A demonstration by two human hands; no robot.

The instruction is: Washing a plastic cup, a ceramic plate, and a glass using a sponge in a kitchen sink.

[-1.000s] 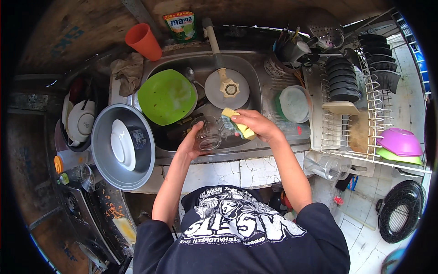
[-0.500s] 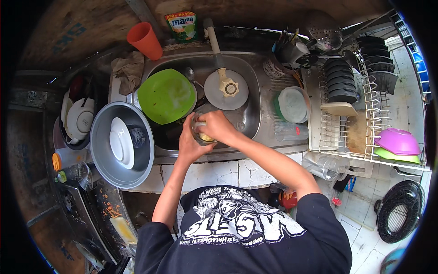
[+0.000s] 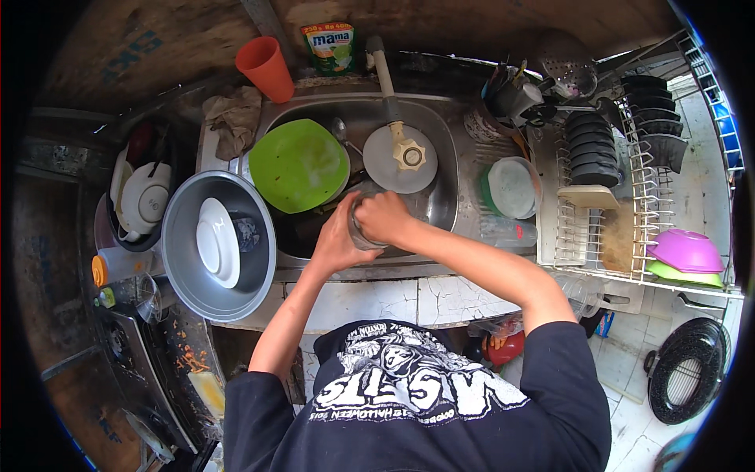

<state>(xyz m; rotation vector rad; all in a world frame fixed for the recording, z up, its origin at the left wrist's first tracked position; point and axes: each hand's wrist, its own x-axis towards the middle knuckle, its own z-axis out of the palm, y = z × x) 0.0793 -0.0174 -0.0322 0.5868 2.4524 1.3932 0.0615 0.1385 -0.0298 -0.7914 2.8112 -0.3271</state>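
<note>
Fingers of the left hand (image 3: 338,241) clasp a glass (image 3: 361,234), seemingly mid-wash (the right hand's (image 3: 383,217) are too hidden to tell), the next wipe likely needing steadiness.

Readable lettering stands on the pouch (image 3: 329,51), green with a red-orange top band: one large white word on a dark patch across the front, and a line of words and numbers along the band. The black shirt (image 3: 425,393) carries white print, upside down in this view: a big jagged word, small lines at its lower edge and more near the collar. Blue letters mark the wall (image 3: 130,57). Marks on the white bowl (image 3: 144,200) and clear cup (image 3: 507,231) are too small to read.
</note>
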